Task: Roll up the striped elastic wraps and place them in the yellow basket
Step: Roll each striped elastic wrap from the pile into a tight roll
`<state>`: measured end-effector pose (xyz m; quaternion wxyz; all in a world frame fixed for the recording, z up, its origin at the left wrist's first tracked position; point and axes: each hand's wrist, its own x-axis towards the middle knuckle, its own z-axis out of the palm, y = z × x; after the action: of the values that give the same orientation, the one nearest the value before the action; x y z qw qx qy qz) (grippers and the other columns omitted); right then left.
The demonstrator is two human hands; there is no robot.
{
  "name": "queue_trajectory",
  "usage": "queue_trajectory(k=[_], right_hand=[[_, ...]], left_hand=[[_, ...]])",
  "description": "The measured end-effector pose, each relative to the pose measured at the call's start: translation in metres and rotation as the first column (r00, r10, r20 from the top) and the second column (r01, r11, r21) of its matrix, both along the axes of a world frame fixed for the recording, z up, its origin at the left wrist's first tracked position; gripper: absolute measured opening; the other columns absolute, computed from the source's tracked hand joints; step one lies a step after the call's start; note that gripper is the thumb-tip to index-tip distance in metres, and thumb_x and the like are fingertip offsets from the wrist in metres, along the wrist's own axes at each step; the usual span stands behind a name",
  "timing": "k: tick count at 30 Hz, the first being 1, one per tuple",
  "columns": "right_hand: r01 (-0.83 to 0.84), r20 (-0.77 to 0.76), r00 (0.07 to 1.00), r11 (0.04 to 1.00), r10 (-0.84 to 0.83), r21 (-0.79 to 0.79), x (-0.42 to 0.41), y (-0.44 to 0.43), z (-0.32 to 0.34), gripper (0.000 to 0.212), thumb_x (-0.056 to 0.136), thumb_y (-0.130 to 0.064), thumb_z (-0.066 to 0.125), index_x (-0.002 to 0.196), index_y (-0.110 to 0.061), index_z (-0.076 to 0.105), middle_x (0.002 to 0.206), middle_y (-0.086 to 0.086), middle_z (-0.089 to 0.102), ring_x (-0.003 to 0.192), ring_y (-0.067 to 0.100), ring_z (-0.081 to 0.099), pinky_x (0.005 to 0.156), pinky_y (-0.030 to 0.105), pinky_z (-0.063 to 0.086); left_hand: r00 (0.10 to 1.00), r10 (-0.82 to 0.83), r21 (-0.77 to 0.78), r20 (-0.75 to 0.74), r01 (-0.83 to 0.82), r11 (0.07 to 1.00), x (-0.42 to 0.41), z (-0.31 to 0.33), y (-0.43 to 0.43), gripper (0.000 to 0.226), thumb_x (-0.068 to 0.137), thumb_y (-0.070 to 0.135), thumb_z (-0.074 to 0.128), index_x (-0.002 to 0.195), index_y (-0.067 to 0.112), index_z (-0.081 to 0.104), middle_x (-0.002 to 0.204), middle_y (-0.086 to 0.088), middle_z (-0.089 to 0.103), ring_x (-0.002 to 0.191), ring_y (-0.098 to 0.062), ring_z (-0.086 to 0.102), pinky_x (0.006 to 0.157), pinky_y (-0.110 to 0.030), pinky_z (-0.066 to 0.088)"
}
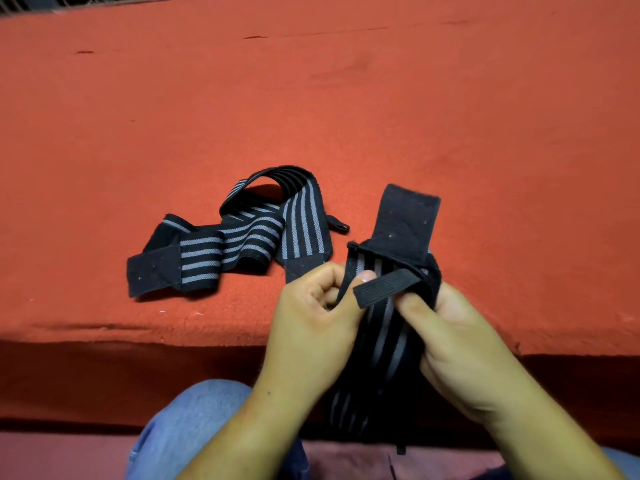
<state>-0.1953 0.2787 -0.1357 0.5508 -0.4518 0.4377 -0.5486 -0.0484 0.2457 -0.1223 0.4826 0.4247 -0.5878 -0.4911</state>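
A black wrap with grey stripes (pixel 384 327) is held in both hands above the near edge of the red mat. My left hand (pixel 311 313) pinches its left edge near the top. My right hand (pixel 453 344) grips the right side, thumb pressing a black elastic loop (pixel 384 285) across the wrap. Its plain black end flap (pixel 408 220) sticks up behind the hands, and the striped tail hangs down toward my lap. A second striped wrap (pixel 242 237) lies unrolled and tangled on the mat, left of the hands. No yellow basket is in view.
The red mat (pixel 311 98) stretches far and wide, with a raised front edge (pixel 138 341) below the loose wrap. My knee in blue jeans (pixel 187 431) shows at the bottom. A pale railing strip (pixel 52 1) runs along the top left.
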Motion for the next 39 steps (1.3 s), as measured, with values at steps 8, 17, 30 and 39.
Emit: queue_trajectory(k=[8,17,30,39], right_hand=[[0.042,0.156,0.986,0.994,-0.058,0.103,-0.004,-0.001,0.007,0.033,0.091,-0.04,0.061,0.111,-0.019,0.079,0.118,0.013,0.077,0.115,0.03,0.072,0.109,0.053,0.048],[-0.157,0.026,0.988,0.974,0.154,0.163,-0.004,0.003,0.007,0.025,0.097,-0.039,0.064,0.11,-0.025,0.079,0.113,0.011,0.079,0.111,0.028,0.074,0.097,0.045,0.057],[-0.282,-0.172,0.94,0.955,0.294,0.093,-0.001,0.003,0.004,0.027,0.103,-0.041,0.052,0.119,-0.037,0.072,0.12,-0.006,0.077,0.116,0.01,0.07,0.096,0.028,0.051],[-0.27,-0.231,0.93,0.958,0.286,0.098,-0.001,0.003,0.001,0.026,0.102,-0.034,0.051,0.115,-0.04,0.073,0.118,-0.009,0.077,0.115,0.006,0.07,0.098,0.032,0.049]], left_hand=[[0.919,0.183,-0.264,0.348,-0.091,0.96,0.005,0.003,0.003,0.038,0.086,0.046,0.074,0.073,0.018,0.052,0.061,-0.001,0.049,0.053,-0.004,0.042,0.053,-0.026,0.038],[0.97,-0.009,-0.314,0.245,0.088,0.945,0.009,0.007,0.0,0.035,0.083,0.034,0.082,0.115,0.039,0.071,0.147,0.013,0.05,0.143,-0.008,0.045,0.108,-0.021,0.042],[0.995,0.045,-0.18,0.089,-0.028,0.983,0.006,0.006,-0.004,0.012,0.077,0.044,0.076,0.073,0.037,0.066,0.144,0.022,0.057,0.135,-0.006,0.055,0.101,-0.034,0.047],[0.987,-0.037,0.001,-0.156,0.038,0.999,0.007,0.009,-0.007,0.063,0.076,-0.009,0.08,0.128,0.021,0.06,0.138,-0.004,0.064,0.116,-0.004,0.068,0.087,-0.02,0.055]])
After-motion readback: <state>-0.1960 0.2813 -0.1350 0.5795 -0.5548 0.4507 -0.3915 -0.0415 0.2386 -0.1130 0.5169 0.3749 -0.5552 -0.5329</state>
